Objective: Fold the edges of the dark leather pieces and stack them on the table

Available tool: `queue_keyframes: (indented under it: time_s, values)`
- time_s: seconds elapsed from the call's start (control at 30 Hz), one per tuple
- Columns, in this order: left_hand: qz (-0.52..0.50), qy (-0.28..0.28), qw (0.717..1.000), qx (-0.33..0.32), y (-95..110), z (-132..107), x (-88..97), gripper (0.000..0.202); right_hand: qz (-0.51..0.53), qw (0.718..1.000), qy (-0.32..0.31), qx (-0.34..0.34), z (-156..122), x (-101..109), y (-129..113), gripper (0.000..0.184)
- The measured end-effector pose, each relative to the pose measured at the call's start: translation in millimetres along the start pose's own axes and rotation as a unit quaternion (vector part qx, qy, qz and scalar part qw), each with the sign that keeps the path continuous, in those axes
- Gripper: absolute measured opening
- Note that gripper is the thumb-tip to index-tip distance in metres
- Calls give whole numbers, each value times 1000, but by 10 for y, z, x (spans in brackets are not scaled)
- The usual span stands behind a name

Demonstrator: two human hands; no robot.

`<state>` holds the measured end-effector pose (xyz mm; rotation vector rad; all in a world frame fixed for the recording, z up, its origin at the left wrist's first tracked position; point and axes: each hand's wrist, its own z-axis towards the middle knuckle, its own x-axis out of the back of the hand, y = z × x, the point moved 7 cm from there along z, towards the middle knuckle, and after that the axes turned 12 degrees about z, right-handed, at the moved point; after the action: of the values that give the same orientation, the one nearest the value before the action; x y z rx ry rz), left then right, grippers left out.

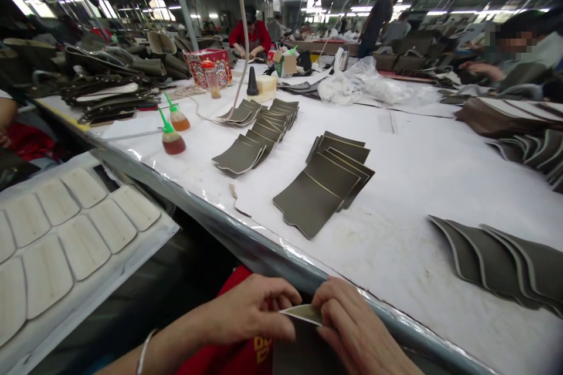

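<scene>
Low at the table's front edge, my left hand (259,310) and my right hand (345,322) both pinch the upper edge of a dark grey-green leather piece (303,344). That edge is bent over between my fingers and shows a pale rim. The lower part of the piece hangs down against my red clothing, cut off by the frame. Just beyond my hands on the table lies a fanned stack of similar leather pieces (314,190), the front one with a thin gold line across it. Behind and left of it spreads another overlapping row of pieces (246,152).
Two squeeze bottles with green nozzles (173,142) stand at the left of the white-covered table (396,187). More curved leather pieces (505,263) lie at the right. A board with pale panels (88,240) sits at lower left. Co-workers (250,35) sit further back.
</scene>
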<state>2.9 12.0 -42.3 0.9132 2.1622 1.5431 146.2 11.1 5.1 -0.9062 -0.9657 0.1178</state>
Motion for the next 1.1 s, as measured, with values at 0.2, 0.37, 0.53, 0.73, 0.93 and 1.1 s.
queue_keyframes:
  time_s: [0.2, 0.37, 0.53, 0.73, 0.93, 1.1]
  values:
    - [40, 84, 995, 31, -56, -18, 3, 20, 1, 999, -23, -27, 78, -26, 46, 17]
    - [47, 12, 998, 48, -148, 83, -25, 16, 37, 994, -63, -84, 27, -158, 164, 17]
    - [125, 7, 991, 42, -173, 51, -67, 23, 58, 987, -83, -123, -66, -272, 228, 18]
    - [120, 6, 992, 40, -135, 36, -81, 24, 49, 989, -75, -118, -50, -225, 208, 20]
    - [110, 3, 993, 34, -134, 25, -51, 27, 57, 989, -70, -117, 6, -205, 172, 20]
    - [108, 14, 994, 26, -120, 37, -31, 34, 70, 986, -84, -128, 19, -198, 143, 21]
